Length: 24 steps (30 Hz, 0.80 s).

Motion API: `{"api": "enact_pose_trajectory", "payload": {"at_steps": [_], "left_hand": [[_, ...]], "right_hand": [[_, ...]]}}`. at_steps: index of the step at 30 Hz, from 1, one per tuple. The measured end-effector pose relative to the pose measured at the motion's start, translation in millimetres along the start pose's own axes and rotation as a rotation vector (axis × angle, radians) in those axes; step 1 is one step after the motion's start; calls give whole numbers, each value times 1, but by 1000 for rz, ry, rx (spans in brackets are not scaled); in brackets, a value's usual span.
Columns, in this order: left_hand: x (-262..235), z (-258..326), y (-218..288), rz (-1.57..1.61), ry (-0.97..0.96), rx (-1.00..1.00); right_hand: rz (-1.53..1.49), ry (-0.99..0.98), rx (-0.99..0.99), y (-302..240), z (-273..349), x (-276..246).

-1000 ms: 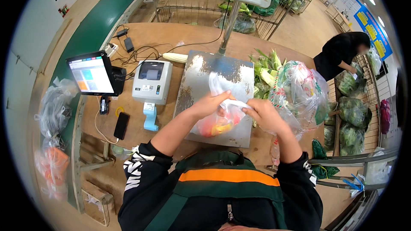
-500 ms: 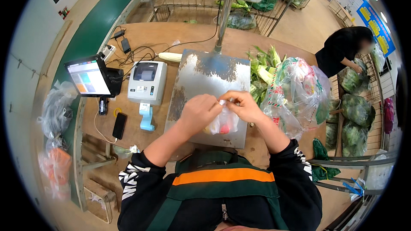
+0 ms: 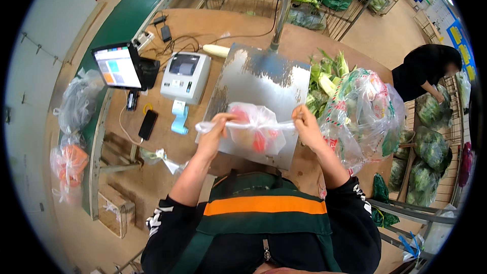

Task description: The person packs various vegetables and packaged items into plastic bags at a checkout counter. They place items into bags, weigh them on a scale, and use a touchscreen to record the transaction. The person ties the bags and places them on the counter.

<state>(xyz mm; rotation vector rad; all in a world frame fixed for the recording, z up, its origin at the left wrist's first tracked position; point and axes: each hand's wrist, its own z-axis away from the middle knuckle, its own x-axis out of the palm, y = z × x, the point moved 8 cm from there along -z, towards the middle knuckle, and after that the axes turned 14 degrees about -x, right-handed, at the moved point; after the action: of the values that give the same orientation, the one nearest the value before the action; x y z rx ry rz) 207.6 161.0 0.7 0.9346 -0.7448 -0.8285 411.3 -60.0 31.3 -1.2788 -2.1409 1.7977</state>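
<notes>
A white translucent plastic bag (image 3: 257, 139) with red and pale contents lies on the worn metal platform (image 3: 242, 90) of a weighing scale. Its neck is gathered in the middle, and its two twisted handles stretch out to either side. At the left, my left hand (image 3: 214, 134) is closed around one handle, whose end sticks out past the fingers. The other handle is pinched in my right hand (image 3: 307, 128), near the platform's right edge. What exactly is inside the bag is blurred by the plastic.
A label printer (image 3: 185, 78) with a blue label strip, a touch screen (image 3: 117, 67) and a phone (image 3: 147, 125) occupy the table's left side. Corn husks (image 3: 327, 78) and a large clear bag (image 3: 362, 116) crowd the right. Beyond, a person (image 3: 423, 73) handles bagged greens.
My hands were together over the bag's top; now they are spread apart, pulling its handles sideways. The view has shifted, and the bag looks wider.
</notes>
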Motion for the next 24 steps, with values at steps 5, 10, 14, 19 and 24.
{"api": "enact_pose_trajectory", "payload": {"at_steps": [5,10,14,19,24], "left_hand": [[108,12,38,-856,-42,414],[99,-8,44,-1077,127,277],[74,-8,33,-529,100,167],[66,8,23,-228,-70,-40],[110,30,76,-1097,194,904]], "right_hand": [[-90,-343,-225,-139,-25,39],[-184,-80,-313,-84,-32,47],[394,-344,-448,-54,-17,51],[316,-189,-761,-145,6,27],[-575,-181,-12,-50,-9,63]]}}
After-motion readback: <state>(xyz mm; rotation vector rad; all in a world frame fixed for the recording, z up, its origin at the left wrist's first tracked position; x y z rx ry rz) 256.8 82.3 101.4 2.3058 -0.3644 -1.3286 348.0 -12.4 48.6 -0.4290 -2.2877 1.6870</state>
